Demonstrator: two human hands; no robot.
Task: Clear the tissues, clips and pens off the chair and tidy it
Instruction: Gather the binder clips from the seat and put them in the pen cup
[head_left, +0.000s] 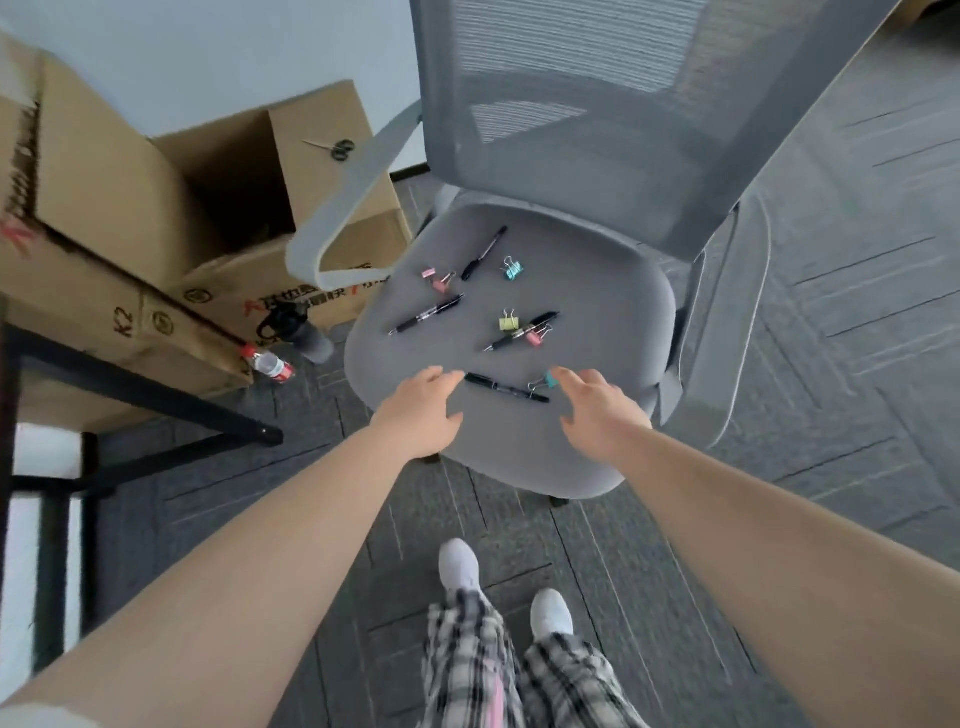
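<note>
Grey fabric seat (597, 291): pens light, stiff, pinch nearest pen (506, 387) mid-barrel; clips (514, 270) small. Hands (423, 410) (597, 410) spread, empty.

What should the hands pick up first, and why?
Probably the nearest black pen: it lies on the seat right between the open left hand and right hand, with a blue clip beside it for the right hand.
</note>
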